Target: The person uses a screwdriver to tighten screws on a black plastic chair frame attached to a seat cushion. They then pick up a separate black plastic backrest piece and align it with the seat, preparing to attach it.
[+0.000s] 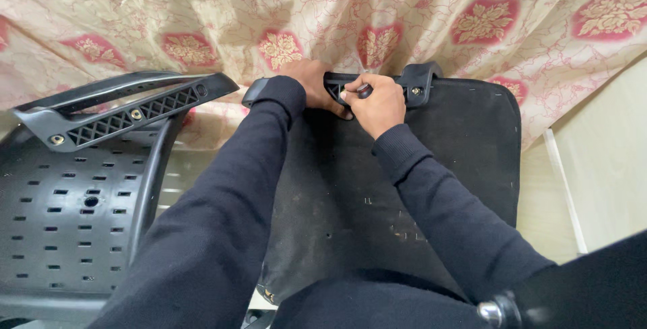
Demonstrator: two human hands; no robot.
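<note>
Black plastic armrest [377,81]: it runs along the far edge of the seat base, at the top middle of the view, with a ribbed lattice underside and a bolt head showing near its right end.
Small tool [364,90]: a dark rounded handle end peeks out of the right fist, pressed against the armrest; what kind of tool it is cannot be told.
Right hand [375,104]: the fingers are clenched around the small tool, knuckles up, just at the armrest's middle.
Left hand [314,83]: it grips the armrest's left part, fingers curled over and behind it, touching the right hand.
Sleeves [222,221]: both arms wear black knit sleeves that reach down toward the camera.
Seat base [350,201]: a flat black panel, dusty and scuffed, with staples along its edges; it lies under both forearms and carries the armrest at its far side.
Second armrest [128,110]: the same ribbed black shape with two bolts, lying on the chair back at left, well apart from the hands.
Chair back [67,221]: a black perforated plastic shell at the lower left.
Cloth [404,12]: cream fabric with red and gold flower medallions, spread beneath and behind everything.
</note>
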